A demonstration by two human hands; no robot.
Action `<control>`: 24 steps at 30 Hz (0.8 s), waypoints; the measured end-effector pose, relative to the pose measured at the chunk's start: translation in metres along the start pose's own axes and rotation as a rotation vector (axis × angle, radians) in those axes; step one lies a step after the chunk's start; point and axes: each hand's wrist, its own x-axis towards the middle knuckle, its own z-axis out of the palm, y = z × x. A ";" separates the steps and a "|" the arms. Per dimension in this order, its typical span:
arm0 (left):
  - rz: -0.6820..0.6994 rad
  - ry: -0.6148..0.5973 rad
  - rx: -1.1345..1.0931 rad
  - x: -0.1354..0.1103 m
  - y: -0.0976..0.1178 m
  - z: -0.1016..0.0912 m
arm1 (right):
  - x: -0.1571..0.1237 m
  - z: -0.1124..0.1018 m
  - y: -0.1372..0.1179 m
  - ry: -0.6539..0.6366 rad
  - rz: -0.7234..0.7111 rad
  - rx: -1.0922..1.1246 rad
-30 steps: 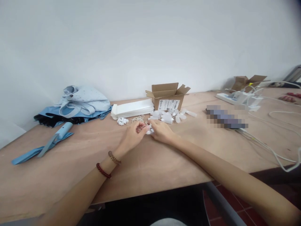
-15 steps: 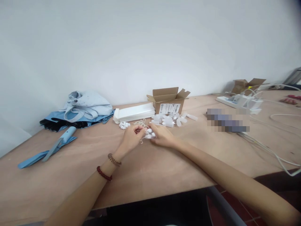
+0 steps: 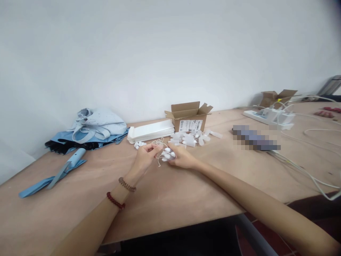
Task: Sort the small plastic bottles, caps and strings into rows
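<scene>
At frame centre, the right hand (image 3: 182, 155) grips a bundle of white-tipped bottles (image 3: 167, 155); the left hand (image 3: 147, 153) has its fingertips beside pale string (image 3: 158, 141). Loose bottles (image 3: 189, 140) lie just above, before an open carton (image 3: 190, 125). Pale blue fabric (image 3: 102, 120) occupies centre left.

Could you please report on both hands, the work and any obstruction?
Right hand holding white pieces. Left hand at string, grip unclear. Loose bottles just beyond.

Pale wall (image 3: 160, 53) behind a brown tabletop (image 3: 149, 202), with dark red, seemingly tiled floor (image 3: 276, 244) below right.
</scene>
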 end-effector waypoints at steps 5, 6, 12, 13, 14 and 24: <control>-0.028 0.048 -0.170 0.008 -0.002 -0.006 | 0.001 -0.003 0.001 0.083 0.149 0.367; -0.052 0.033 -0.201 0.009 -0.004 -0.006 | 0.001 -0.004 0.000 0.121 0.184 0.456; -0.052 -0.292 -0.217 -0.004 -0.015 0.029 | 0.003 0.003 -0.021 0.287 0.300 0.862; -0.015 -0.278 -0.216 -0.006 -0.016 0.038 | 0.004 0.005 -0.024 0.303 0.303 0.885; 0.008 -0.236 -0.207 -0.008 -0.017 0.046 | 0.005 0.008 -0.027 0.326 0.309 0.892; -0.012 -0.026 -0.123 0.015 -0.024 0.055 | 0.033 -0.006 -0.030 0.018 0.299 0.459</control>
